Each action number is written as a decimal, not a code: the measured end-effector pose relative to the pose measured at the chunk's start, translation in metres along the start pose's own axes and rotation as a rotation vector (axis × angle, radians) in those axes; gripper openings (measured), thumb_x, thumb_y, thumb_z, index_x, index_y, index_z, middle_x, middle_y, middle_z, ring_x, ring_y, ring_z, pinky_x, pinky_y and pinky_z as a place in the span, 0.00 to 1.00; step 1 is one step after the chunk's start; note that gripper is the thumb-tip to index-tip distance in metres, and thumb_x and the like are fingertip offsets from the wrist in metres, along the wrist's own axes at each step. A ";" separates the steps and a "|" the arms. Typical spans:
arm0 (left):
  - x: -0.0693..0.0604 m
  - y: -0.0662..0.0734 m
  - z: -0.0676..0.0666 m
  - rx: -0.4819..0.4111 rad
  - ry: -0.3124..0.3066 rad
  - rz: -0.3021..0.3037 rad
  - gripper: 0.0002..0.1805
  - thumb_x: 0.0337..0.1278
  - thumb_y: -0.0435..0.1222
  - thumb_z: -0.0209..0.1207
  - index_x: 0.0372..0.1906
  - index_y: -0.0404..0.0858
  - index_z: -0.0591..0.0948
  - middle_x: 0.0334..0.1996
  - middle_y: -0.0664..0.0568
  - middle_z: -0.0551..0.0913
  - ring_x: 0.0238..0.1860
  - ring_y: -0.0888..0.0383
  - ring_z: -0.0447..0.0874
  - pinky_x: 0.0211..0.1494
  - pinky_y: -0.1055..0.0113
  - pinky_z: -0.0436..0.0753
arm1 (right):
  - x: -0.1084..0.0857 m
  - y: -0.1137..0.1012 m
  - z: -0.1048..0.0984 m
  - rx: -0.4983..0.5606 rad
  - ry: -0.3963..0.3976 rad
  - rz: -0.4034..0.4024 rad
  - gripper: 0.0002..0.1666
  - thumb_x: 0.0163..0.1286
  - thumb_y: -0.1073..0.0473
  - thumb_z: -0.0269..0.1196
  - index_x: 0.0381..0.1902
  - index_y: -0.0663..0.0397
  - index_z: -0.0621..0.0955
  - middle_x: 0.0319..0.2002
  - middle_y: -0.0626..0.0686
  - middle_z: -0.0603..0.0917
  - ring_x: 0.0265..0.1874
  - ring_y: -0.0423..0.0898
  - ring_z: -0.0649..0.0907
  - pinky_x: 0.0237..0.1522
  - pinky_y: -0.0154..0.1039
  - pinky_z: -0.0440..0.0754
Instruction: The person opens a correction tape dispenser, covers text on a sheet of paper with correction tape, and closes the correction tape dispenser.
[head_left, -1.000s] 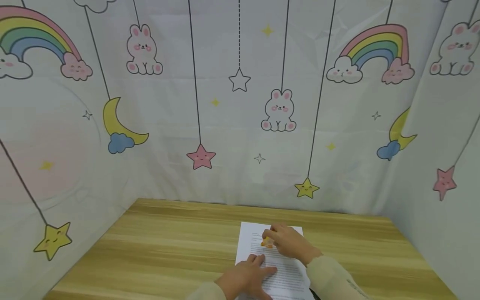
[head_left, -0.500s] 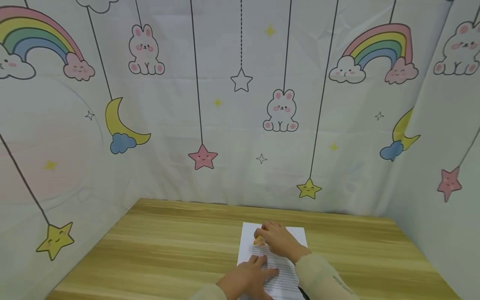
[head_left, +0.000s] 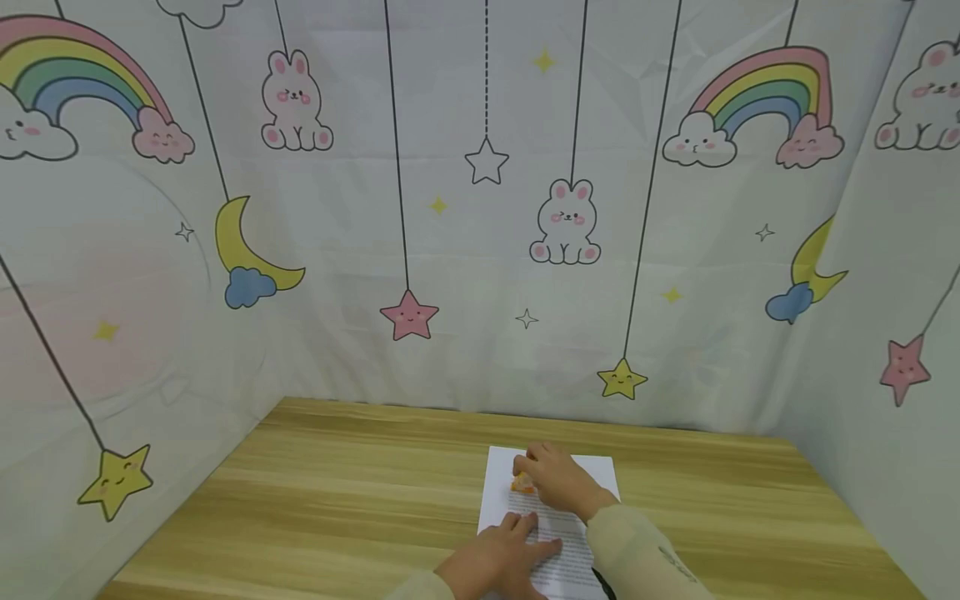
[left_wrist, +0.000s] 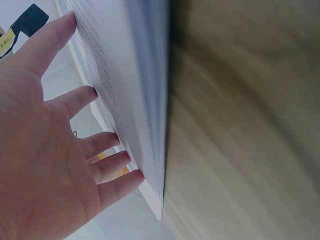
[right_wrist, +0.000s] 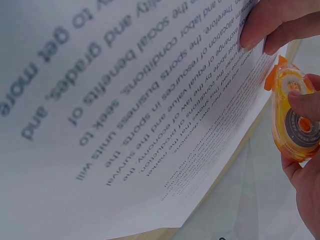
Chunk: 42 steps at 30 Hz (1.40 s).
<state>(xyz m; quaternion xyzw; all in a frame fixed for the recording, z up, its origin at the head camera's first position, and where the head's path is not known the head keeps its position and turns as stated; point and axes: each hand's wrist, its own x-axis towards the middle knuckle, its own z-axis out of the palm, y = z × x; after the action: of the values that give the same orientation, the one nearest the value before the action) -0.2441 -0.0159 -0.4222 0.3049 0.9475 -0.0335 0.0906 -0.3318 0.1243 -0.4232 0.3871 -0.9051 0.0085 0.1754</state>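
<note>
In the head view a stack of printed paper sheets lies on the wooden table. My right hand grips an orange and yellow correction tape dispenser, its orange tip against the page near the upper lines of print. Its round window shows a dark reel, and part of its body is behind my thumb. My left hand rests lower on the sheet with its fingers spread. In the left wrist view these fingertips touch the printed surface, and the stack's layered edge shows.
The wooden tabletop extends on both sides of the paper. A white curtain printed with rainbows, rabbits and stars hangs behind and along the sides. A dark piece with a yellow label appears at the left wrist view's upper left.
My right hand has moved left across the page with the correction tape, mostly in the first half second. My left hand has kept its place on the paper. The head view has shifted slightly.
</note>
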 end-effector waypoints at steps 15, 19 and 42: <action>0.001 0.000 0.000 -0.028 -0.022 -0.025 0.36 0.44 0.64 0.58 0.63 0.70 0.63 0.66 0.59 0.60 0.65 0.56 0.60 0.55 0.58 0.74 | 0.008 -0.006 -0.007 -0.041 -0.118 -0.031 0.12 0.60 0.64 0.62 0.39 0.43 0.75 0.35 0.48 0.74 0.35 0.43 0.73 0.38 0.38 0.75; 0.002 -0.001 0.002 -0.052 -0.034 -0.017 0.36 0.44 0.64 0.58 0.63 0.69 0.64 0.67 0.58 0.61 0.66 0.55 0.60 0.57 0.57 0.73 | 0.009 -0.007 -0.008 -0.047 -0.163 -0.024 0.10 0.61 0.62 0.62 0.39 0.42 0.76 0.37 0.48 0.74 0.36 0.44 0.74 0.40 0.39 0.76; 0.000 0.001 -0.001 -0.029 -0.021 -0.016 0.36 0.44 0.65 0.57 0.63 0.69 0.63 0.67 0.58 0.61 0.66 0.54 0.60 0.57 0.59 0.74 | 0.003 -0.001 -0.007 -0.110 -0.141 -0.050 0.10 0.60 0.60 0.63 0.38 0.41 0.76 0.37 0.48 0.75 0.36 0.44 0.74 0.42 0.39 0.76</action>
<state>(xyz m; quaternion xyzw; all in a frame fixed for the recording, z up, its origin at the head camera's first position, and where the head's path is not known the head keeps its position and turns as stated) -0.2438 -0.0152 -0.4212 0.2957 0.9492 -0.0235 0.1049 -0.3310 0.1230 -0.4157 0.3989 -0.9045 -0.0728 0.1325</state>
